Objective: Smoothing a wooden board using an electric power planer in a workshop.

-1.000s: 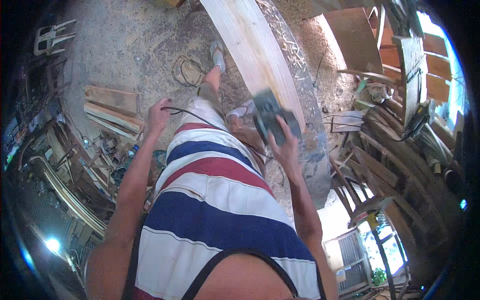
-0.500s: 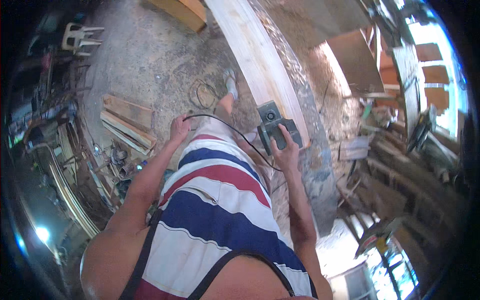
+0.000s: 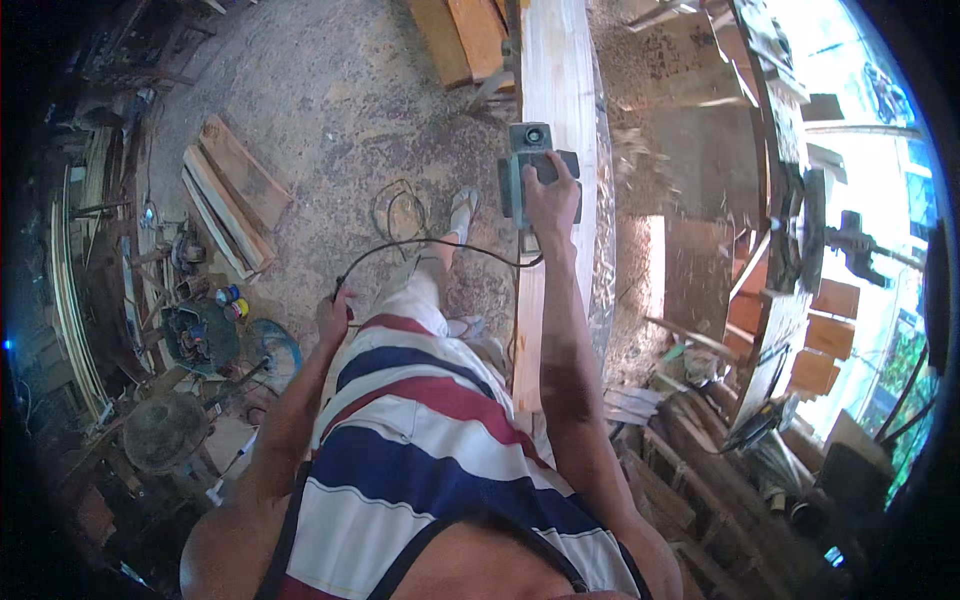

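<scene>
My right hand (image 3: 552, 205) is closed on a dark electric planer (image 3: 532, 136) with a round knob at its front. The planer rests on a long pale wooden plank (image 3: 562, 60) running away from me on the right. A black power cord (image 3: 440, 241) leaves the planer's rear and arcs across to the left. My left hand (image 3: 336, 315), low beside my left thigh, has its fingers closed around that cord. The planer's sole and its contact with the wood are hidden.
Reddish-brown timbers (image 3: 450, 40) lie beyond the plank's left side. Several boards (image 3: 230, 195) lie on the floor to the left, near a green bin (image 3: 200, 335). Cord loops (image 3: 400, 210) rest by my foot. Wood shavings (image 3: 605, 240) line the plank's right side; scrap wood (image 3: 690, 440) is piled lower right.
The planer and my right hand have moved farther forward along the plank. My left hand still holds the cord and now sits lower and slightly left. The view has turned.
</scene>
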`<state>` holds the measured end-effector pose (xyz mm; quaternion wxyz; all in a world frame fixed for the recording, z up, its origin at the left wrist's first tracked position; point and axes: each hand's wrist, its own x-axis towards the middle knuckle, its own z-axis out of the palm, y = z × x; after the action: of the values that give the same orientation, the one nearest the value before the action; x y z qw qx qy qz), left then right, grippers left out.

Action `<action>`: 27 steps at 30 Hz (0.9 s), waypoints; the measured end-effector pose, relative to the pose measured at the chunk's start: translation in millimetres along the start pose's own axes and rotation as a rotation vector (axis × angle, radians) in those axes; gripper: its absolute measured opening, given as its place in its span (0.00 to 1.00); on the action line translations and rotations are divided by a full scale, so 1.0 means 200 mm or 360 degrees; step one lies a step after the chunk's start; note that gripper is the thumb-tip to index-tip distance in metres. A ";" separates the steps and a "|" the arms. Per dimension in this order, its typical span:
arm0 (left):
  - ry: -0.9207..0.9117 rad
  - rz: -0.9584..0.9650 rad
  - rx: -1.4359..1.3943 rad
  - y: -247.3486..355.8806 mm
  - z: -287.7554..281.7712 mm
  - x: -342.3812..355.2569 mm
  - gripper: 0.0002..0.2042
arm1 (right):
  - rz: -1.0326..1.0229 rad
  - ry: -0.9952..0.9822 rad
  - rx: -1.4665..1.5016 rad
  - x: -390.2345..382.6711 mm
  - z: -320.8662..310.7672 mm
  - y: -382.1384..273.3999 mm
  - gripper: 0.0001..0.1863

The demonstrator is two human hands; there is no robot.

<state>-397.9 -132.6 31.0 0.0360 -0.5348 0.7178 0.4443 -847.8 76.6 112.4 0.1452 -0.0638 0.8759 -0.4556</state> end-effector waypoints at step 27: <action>-0.0188 -0.0015 -0.0342 0.93 -0.07 0.68 0.20 | -0.0481 0.0165 -0.0489 2.52 0.64 -0.81 0.28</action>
<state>-598.8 -236.7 79.5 0.0227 -0.5119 0.6603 0.5490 -1289.4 -240.1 77.2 0.0185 -0.1924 0.9218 -0.3360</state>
